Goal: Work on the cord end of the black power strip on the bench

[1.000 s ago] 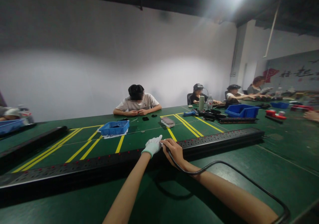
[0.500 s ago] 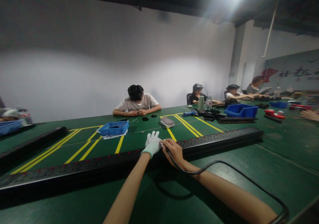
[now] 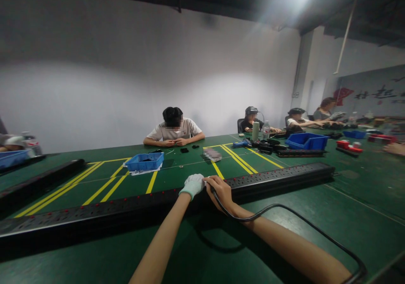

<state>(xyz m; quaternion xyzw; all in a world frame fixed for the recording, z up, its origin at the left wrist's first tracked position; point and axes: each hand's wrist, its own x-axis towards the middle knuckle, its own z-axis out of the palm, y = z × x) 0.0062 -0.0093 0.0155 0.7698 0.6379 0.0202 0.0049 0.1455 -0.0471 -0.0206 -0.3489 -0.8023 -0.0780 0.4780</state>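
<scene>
A long black power strip (image 3: 272, 177) with rows of sockets and small red switches lies across the green table in front of me. My left hand (image 3: 193, 184), in a white glove, is curled over the middle of the strip, its fingertips hidden behind it. Right beside it, my bare right hand (image 3: 221, 191) is closed on a black power cable (image 3: 284, 205) just above the strip. The cable loops from this hand over my right forearm toward the lower right. Its end is hidden by my fingers.
Beyond the strip is a light blue tray (image 3: 145, 162) on white paper, near a person (image 3: 174, 128) with forearms on the table. A grey, pixelated item (image 3: 212, 154) lies by yellow tape lines. A dark blue bin (image 3: 306, 141) and more people are at right; another strip (image 3: 47, 178) at left.
The fingers of my left hand were stretched out and raised; now they are bent down over the strip. My right hand and the cable have stayed in place.
</scene>
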